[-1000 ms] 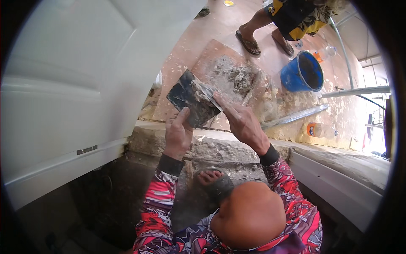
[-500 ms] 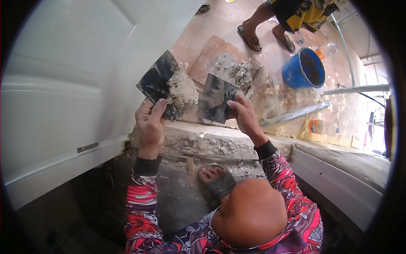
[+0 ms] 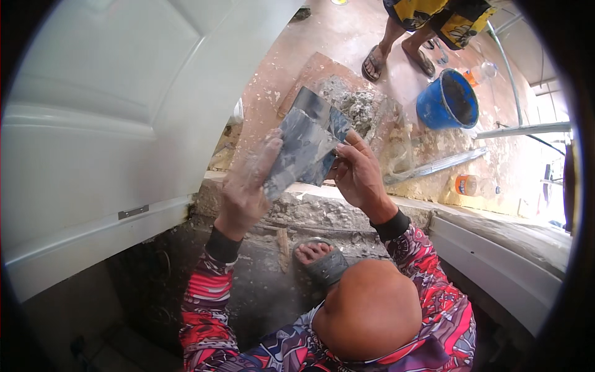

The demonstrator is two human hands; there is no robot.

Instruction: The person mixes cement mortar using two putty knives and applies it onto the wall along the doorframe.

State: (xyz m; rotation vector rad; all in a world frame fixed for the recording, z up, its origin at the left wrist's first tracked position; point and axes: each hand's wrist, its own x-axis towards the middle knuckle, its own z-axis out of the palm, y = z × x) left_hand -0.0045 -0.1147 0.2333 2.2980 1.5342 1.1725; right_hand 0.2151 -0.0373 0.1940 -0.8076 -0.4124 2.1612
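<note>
My left hand, smeared by motion, grips a dark flat spreader plate streaked with grey mortar, with its fingers along the left edge. A second dark spreader plate is pinched at its right edge between the thumb and fingers of my right hand. The left plate lies across the face of the right one and hides much of it. Whether they touch all along cannot be told. Beyond the plates, a heap of wet mortar sits on a reddish-brown board.
A white panelled door stands at left. A blue bucket, a metal bar and plastic bottles are at right. Another person's sandalled feet stand beyond the board. The broken concrete sill lies below my hands.
My left hand has turned its plate and brought it right, over the right plate; the thick mortar on its face no longer shows. The other person's left-side foot has shifted slightly right.
</note>
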